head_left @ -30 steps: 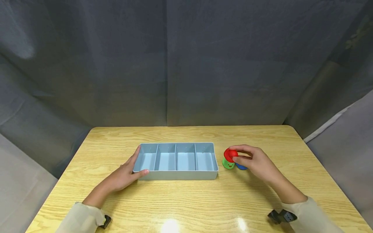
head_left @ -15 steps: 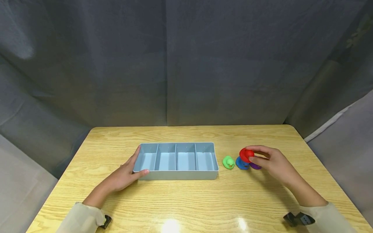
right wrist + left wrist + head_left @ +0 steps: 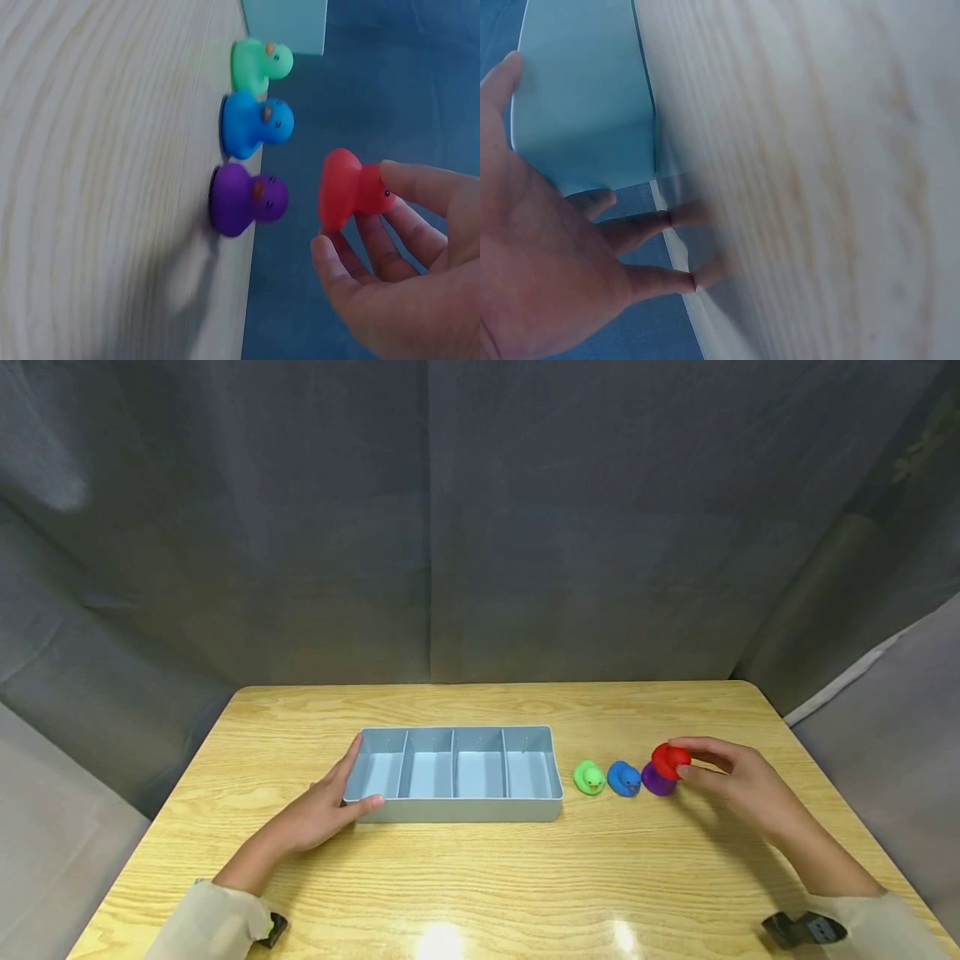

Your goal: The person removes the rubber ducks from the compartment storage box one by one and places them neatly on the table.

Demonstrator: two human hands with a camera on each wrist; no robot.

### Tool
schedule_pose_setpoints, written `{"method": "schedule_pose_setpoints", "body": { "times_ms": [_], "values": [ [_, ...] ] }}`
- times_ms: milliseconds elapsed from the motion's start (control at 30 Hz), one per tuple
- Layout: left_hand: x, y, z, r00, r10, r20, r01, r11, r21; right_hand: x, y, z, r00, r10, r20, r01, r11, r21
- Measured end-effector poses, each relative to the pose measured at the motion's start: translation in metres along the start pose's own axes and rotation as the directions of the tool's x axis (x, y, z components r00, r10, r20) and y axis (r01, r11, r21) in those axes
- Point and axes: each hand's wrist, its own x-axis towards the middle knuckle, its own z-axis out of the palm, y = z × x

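Observation:
A red rubber duck [image 3: 670, 761] is pinched between the thumb and fingers of my right hand [image 3: 738, 777], held above the table. In the head view it overlaps a purple duck [image 3: 657, 781]; the right wrist view shows the two apart. A blue duck [image 3: 624, 778] and a green duck [image 3: 589, 777] stand left of the purple one in a row. My left hand [image 3: 322, 810] rests against the left end of a light blue divided box [image 3: 457, 811], thumb on its front rim. Its fingers look spread and fairly straight in the left wrist view; some touch the table.
The box stands mid-table with its compartments open upward, its right end close to the green duck. Wood-grain table [image 3: 465, 877] stretches in front. Dark grey curtains [image 3: 480, 527] hang behind the table and at both sides.
My right hand has moved right with the red duck, from over the green duck past the blue one to the purple one, uncovering the row. My left hand and the box have stayed put.

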Motion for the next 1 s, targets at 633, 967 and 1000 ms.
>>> {"method": "schedule_pose_setpoints", "body": {
  "times_ms": [633, 967, 1000],
  "values": [
    [0.000, -0.002, 0.000, 1.000, 0.002, -0.003, -0.002, 1.000, -0.001, -0.002, 0.040, -0.017, 1.000, -0.003, -0.027, 0.004, 1.000, 0.024],
    [0.000, -0.001, 0.000, 1.000, -0.002, 0.002, 0.002, 1.000, -0.006, 0.000, 0.051, -0.017, 1.000, 0.031, -0.003, -0.031, 0.999, 0.024],
    [0.000, -0.001, 0.000, 1.000, -0.003, 0.004, 0.003, 1.000, -0.006, 0.000, 0.052, -0.017, 1.000, 0.028, -0.002, -0.028, 0.999, 0.025]
  ]
}}
